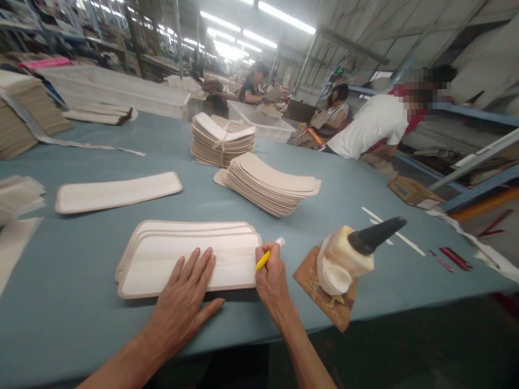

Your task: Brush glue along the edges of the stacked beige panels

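A few overlapping white panels with beige edges (162, 265) lie near the front of the blue-green table. On the top panel my left hand (186, 292) rests flat, its fingers spread. At the panel's right end, my right hand (273, 278) is closed around a yellow pen-like tool (263, 260), whose whitish end sticks out past the fingers. Right of that hand, a glue-stained container with a black handle-like part (343, 259) stands on a brown board (312, 270). A single long white panel (117, 193) lies farther back on the left.
Behind the panels are a loose stack of beige pieces (267, 186) and a tied bundle (223, 143). A large stack (32, 113) stands far left. Red tools (456, 258) and white strips (399, 235) lie right. Several people are beyond the table.
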### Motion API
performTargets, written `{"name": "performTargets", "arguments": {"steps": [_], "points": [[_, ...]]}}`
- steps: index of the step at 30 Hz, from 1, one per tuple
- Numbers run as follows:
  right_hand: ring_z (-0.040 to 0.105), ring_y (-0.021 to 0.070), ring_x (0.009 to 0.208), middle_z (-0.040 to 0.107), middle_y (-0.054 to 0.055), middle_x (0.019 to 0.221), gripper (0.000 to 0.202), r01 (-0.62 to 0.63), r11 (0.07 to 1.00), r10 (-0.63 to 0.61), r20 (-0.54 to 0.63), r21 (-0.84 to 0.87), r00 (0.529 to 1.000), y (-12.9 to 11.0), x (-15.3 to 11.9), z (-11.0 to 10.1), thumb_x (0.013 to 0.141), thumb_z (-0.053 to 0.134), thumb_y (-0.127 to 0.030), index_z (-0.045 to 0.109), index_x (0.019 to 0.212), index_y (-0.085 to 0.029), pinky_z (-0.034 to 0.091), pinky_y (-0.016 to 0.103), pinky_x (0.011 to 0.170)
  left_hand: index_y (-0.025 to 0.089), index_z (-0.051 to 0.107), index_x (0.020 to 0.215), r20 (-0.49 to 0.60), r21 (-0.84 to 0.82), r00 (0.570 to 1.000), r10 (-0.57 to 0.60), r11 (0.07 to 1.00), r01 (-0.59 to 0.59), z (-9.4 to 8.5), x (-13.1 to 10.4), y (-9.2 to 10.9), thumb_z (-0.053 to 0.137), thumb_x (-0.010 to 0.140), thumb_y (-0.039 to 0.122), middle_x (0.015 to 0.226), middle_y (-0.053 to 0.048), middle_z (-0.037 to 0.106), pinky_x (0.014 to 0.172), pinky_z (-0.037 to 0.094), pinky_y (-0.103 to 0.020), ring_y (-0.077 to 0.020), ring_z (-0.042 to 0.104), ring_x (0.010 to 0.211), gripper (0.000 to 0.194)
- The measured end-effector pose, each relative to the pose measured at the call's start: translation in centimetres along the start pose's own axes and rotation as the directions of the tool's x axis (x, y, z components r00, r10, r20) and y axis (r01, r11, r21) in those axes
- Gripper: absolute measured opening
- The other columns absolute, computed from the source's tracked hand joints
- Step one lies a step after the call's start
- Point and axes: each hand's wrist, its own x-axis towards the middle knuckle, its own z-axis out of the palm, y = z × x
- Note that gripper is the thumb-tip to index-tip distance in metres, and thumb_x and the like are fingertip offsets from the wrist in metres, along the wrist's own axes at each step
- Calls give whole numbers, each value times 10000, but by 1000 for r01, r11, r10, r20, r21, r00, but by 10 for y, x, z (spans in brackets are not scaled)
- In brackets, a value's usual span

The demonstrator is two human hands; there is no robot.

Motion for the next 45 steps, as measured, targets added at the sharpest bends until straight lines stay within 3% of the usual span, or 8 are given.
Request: {"name": "performTargets", "arguments": {"steps": [15,20,26,29,34,42,45], "points": [[590,218,608,605,-14,708,183,43,999,-44,-65,-18,997,1,-6,3,1049,390,-416,466,995,-258,353,307,579,94,415,1570,-24,-185,998,58,981,-61,12,32,38,564,955,546,1660,-154,423,1224,320,-486,-358,373,1533,778],[614,223,654,630,5,744,195,55,998,-56,-75,-16,996,5,-6,4,1054,373,-415,463,989,-255,365,310,592,86,457,1542,-43,-206,993,107,972,-114,7,32,46,600,943,447,1646,-157,445,1257,278,-461,-333,389,1526,715],[591,207,606,605,-16,702,215,62,998,-62,-102,-5,993,4,-8,4,1056,377,-430,470,982,-251,358,300,570,84,423,1555,-71,-298,980,187,933,-199,-8,30,44,561,962,298,1590,-133,529,1250,342,-390,-254,426,1511,645],[579,204,600,594,-19,694,210,61,998,-61,-128,-7,990,2,-8,3,1059,381,-426,468,981,-251,343,300,569,87,412,1560,-98,-271,989,107,954,-130,-10,29,32,564,967,301,1588,-151,526,1250,350,-418,-276,415,1523,649],[554,202,570,573,-26,677,212,38,999,-39,-179,-8,983,-1,-7,5,1057,393,-434,470,982,-252,314,301,553,44,308,1606,-63,-126,993,-102,988,94,-1,11,11,508,981,550,1606,-242,468,1182,399,-543,-406,455,1481,829],[577,214,624,589,-10,699,237,21,999,-28,-244,-30,969,-3,-12,9,1063,376,-450,460,953,-258,360,306,595,62,432,1546,-53,-120,999,-4,993,-2,1,4,28,506,982,526,1613,-202,478,1213,327,-493,-390,433,1495,735],[572,209,618,592,-9,708,240,14,999,-23,-258,-36,966,-2,-12,9,1061,382,-453,466,955,-256,359,305,596,64,417,1552,-67,-118,995,-69,991,61,-5,0,18,491,988,538,1619,-219,461,1228,298,-535,-418,376,1526,740]]}}
